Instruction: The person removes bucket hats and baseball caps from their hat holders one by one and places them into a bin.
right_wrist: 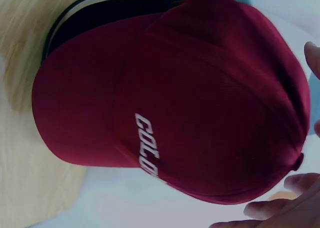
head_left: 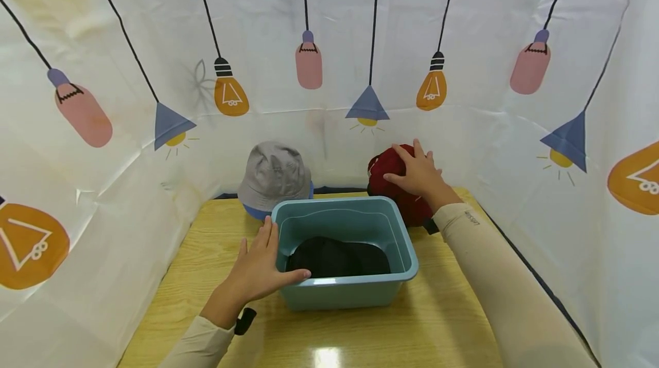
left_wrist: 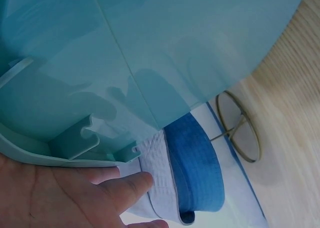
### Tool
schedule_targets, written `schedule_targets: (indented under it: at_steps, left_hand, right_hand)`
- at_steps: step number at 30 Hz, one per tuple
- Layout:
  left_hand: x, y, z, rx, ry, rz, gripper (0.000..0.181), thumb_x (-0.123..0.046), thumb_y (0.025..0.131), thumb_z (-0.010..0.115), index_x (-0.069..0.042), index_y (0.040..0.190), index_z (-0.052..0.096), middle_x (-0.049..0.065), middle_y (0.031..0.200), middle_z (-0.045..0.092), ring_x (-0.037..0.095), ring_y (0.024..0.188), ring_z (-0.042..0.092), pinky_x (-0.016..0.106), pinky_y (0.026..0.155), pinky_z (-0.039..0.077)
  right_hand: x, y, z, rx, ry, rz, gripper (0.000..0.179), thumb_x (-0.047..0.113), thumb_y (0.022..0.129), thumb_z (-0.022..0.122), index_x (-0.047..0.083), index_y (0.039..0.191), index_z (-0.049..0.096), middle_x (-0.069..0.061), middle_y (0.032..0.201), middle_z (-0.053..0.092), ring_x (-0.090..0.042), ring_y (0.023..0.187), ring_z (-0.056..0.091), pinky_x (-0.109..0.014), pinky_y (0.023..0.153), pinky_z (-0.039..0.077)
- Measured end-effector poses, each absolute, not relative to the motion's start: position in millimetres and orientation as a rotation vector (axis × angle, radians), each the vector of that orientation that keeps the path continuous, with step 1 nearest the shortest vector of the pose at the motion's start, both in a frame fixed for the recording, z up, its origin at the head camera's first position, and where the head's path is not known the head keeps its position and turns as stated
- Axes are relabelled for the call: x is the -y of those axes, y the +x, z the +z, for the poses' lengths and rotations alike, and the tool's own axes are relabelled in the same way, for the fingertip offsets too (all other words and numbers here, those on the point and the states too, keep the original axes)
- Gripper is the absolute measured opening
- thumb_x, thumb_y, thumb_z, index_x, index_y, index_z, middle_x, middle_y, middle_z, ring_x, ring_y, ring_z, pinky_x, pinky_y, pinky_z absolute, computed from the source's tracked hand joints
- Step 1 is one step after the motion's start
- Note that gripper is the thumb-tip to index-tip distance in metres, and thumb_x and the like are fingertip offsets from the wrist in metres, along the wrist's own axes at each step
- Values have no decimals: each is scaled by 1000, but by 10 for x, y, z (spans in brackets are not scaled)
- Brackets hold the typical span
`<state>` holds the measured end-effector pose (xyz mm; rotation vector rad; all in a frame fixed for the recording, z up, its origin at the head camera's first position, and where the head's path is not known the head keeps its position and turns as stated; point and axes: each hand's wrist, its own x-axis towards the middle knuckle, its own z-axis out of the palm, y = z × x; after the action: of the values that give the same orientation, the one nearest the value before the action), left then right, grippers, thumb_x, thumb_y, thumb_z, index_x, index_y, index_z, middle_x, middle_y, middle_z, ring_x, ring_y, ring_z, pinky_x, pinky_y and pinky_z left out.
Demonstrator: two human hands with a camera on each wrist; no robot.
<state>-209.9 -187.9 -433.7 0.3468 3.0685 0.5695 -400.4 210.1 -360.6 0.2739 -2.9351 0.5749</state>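
A light-blue plastic bin [head_left: 342,296] stands on the table with a black cap [head_left: 334,256] lying inside. My left hand [head_left: 257,273] rests at the bin's left front corner, fingers straight along the side and thumb over the front rim. Behind the bin on the right is a dark red cap [right_wrist: 210,98] with white lettering, its visor pointing down toward the table. Over its crown my right hand [head_left: 419,173] spreads its fingers; in the right wrist view the fingertips [right_wrist: 300,183] are just off the crown's edge.
A grey bucket hat [head_left: 275,173] with a blue underside sits behind the bin on the left. Beside it, a thin metal ring [left_wrist: 257,143] shows near the tabletop. White fabric printed with lamps [head_left: 329,145] encloses the wooden table [head_left: 437,322] at the back and sides.
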Motion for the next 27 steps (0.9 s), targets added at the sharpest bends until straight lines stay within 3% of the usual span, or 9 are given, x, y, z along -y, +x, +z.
schedule_targets:
  at_steps: [7, 16, 27]
  left_hand:
    - [1878, -2095, -4345, -3075, 359, 572, 138, -95, 75, 54, -1, 166, 8, 18, 174, -2, 42, 157, 21, 80, 116, 7]
    - [1876, -2089, -4354, -3072, 351, 586, 139, -95, 74, 54, -2, 166, 7, 17, 174, -3, 41, 159, 15, 79, 118, 6]
    - [1873, -2091, -4360, -3073, 349, 586, 138, -95, 75, 54, -2, 166, 8, 17, 174, -3, 40, 159, 14, 78, 118, 7]
  right_hand:
    - [-2135, -4042, -3706, 2922, 211, 647, 100, 64, 90, 68, 35, 168, 13, -26, 172, -7, -66, 150, 5, -91, 100, 19]
    - [-2169, -4073, -3784, 2931, 182, 712, 105, 62, 90, 69, 30, 168, 7, -33, 169, -4, -73, 144, 11, -84, 98, 36]
    - [-2166, -4098, -3865, 2839, 230, 741, 84, 43, 102, 62, 26, 168, 13, -31, 166, 16, -65, 140, 31, -74, 102, 44]
